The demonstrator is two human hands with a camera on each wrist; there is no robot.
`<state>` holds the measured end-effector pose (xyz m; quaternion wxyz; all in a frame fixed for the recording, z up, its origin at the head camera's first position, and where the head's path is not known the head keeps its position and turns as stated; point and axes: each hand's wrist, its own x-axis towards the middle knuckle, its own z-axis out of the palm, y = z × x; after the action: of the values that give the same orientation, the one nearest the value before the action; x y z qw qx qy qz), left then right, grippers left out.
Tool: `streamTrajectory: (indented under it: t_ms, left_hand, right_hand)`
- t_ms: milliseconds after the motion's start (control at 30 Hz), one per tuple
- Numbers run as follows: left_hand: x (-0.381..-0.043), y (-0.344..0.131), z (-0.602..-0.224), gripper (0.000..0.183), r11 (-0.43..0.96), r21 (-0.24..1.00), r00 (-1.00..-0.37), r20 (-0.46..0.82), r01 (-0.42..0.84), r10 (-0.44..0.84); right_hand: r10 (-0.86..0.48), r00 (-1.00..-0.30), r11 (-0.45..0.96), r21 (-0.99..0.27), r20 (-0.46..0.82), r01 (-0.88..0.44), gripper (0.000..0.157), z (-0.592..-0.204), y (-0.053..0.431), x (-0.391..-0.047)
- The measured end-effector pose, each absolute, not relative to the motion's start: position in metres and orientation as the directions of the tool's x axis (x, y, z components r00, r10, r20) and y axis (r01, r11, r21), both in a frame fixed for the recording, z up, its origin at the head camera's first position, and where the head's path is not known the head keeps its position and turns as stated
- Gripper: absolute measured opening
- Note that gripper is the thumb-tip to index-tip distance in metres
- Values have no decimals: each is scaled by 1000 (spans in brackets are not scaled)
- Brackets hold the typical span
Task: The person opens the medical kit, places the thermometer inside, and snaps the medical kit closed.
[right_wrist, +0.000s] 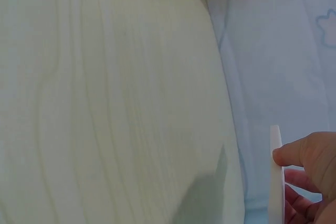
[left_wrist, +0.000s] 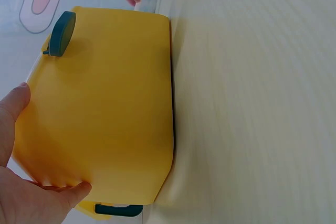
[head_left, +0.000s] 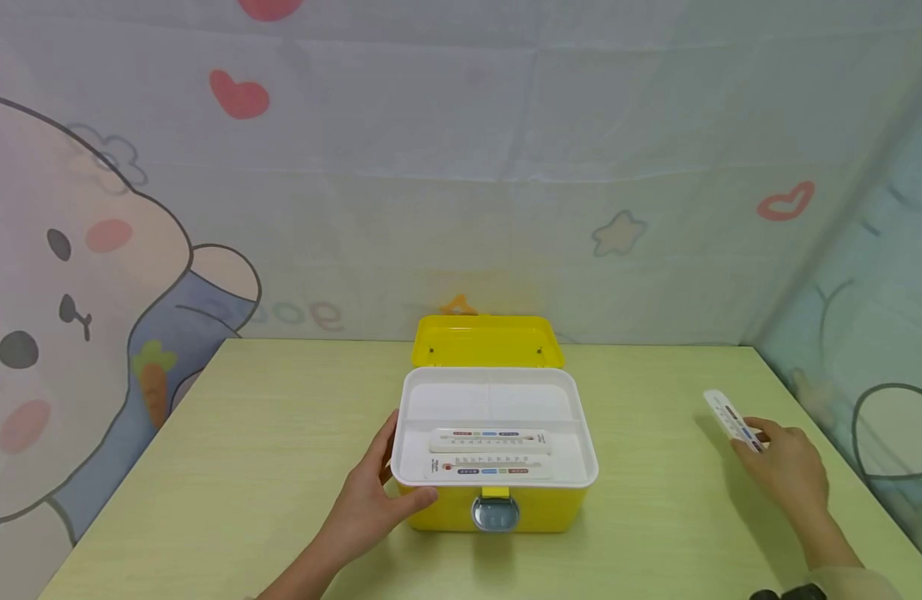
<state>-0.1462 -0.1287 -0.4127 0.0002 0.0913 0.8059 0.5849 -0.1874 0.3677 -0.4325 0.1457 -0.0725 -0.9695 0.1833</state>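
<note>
A yellow storage box stands on the table with its lid folded back. In its white tray lie two thermometers, one behind and one in front. My left hand grips the box's front left corner, thumb at the front and fingers along the side. In the left wrist view the yellow box wall fills much of the picture. Off to the right, my right hand pinches a third white thermometer above the table; its thin edge shows in the right wrist view.
A round latch hangs on the box front, and a dark green handle shows at the box's top. The pale wooden table ends at a printed cloth backdrop behind and a cloth at the right.
</note>
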Motion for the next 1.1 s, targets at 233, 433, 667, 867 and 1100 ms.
streamTrajectory:
  t_ms: [233, 433, 667, 867, 1100]
  left_hand:
    - [-146, -128, -413, 101, 297, 943, -983, 107, 148, 150]
    - [-146, -128, -412, 101, 296, 945, -983, 99, 141, 152]
    - [-146, -128, -412, 100, 293, 945, -983, 101, 143, 155]
    - [-146, -128, -413, 101, 294, 944, -982, 105, 148, 157]
    - [-146, -128, -412, 101, 298, 944, -983, 100, 143, 154]
  right_hand:
    - [153, -935, 929, -368, 319, 26, 42, -424, 355, -189]
    - [103, -928, 935, -353, 358, -32, 40, -414, 343, -190]
    - [48, -927, 937, -339, 371, -87, 40, -401, 326, -189]
    - [3, -925, 934, -331, 379, -133, 40, -392, 317, -190]
    - [-46, -904, 930, -312, 426, -195, 37, -383, 307, -189]
